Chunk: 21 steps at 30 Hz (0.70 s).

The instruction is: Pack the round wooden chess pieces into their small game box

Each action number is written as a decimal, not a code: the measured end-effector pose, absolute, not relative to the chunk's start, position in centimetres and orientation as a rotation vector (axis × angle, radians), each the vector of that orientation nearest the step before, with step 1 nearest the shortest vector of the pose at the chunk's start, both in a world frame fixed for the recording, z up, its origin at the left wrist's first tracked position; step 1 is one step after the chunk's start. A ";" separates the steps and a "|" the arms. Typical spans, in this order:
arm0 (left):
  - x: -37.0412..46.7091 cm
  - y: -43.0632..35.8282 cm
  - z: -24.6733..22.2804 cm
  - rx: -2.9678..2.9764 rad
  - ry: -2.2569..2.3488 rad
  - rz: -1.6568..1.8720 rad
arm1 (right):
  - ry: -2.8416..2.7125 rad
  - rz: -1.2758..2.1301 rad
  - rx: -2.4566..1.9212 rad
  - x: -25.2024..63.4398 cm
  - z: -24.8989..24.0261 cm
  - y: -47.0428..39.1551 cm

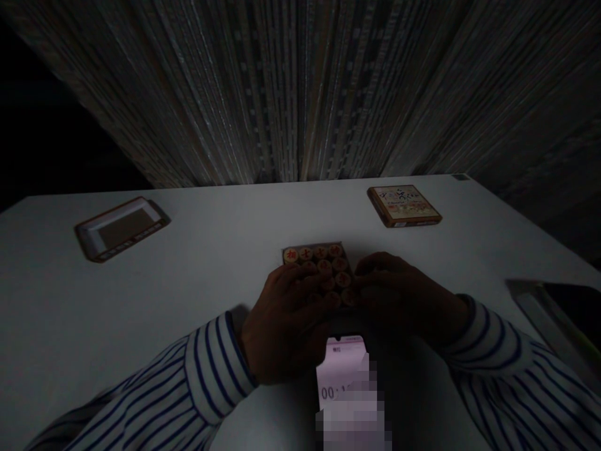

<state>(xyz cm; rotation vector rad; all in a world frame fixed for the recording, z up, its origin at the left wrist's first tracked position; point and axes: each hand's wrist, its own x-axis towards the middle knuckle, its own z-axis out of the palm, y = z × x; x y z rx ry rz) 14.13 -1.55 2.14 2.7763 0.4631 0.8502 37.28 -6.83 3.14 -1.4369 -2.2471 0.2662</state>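
Observation:
A small box (342, 246) of round wooden pieces with red characters lies on the white table in front of me. The pieces (335, 251) sit in rows inside it. My left hand (288, 313) rests over the left and front part of the box, fingers spread across the pieces and hiding several of them. At the box's right side is my right hand (406, 291), its fingers bent and close to the edge; its fingertips are too dark to show whether they grip anything.
A lit phone (345, 369) lies between my forearms. An open tray-like lid (124, 228) is at the back left and a flat printed box (404, 205) at the back right. Dark items (568, 313) lie at the right edge. A curtain (282, 94) hangs behind the table.

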 end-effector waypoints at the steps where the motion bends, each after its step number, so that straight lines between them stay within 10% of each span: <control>1: 14.1 -1.6 2.1 2.779 0.462 0.846 | -2.246 0.264 -1.434 37.3 3.1 -6.8; 21: 11.3 -2.1 2.9 2.825 0.576 0.719 | -2.234 -0.077 -1.379 35.1 3.2 -7.1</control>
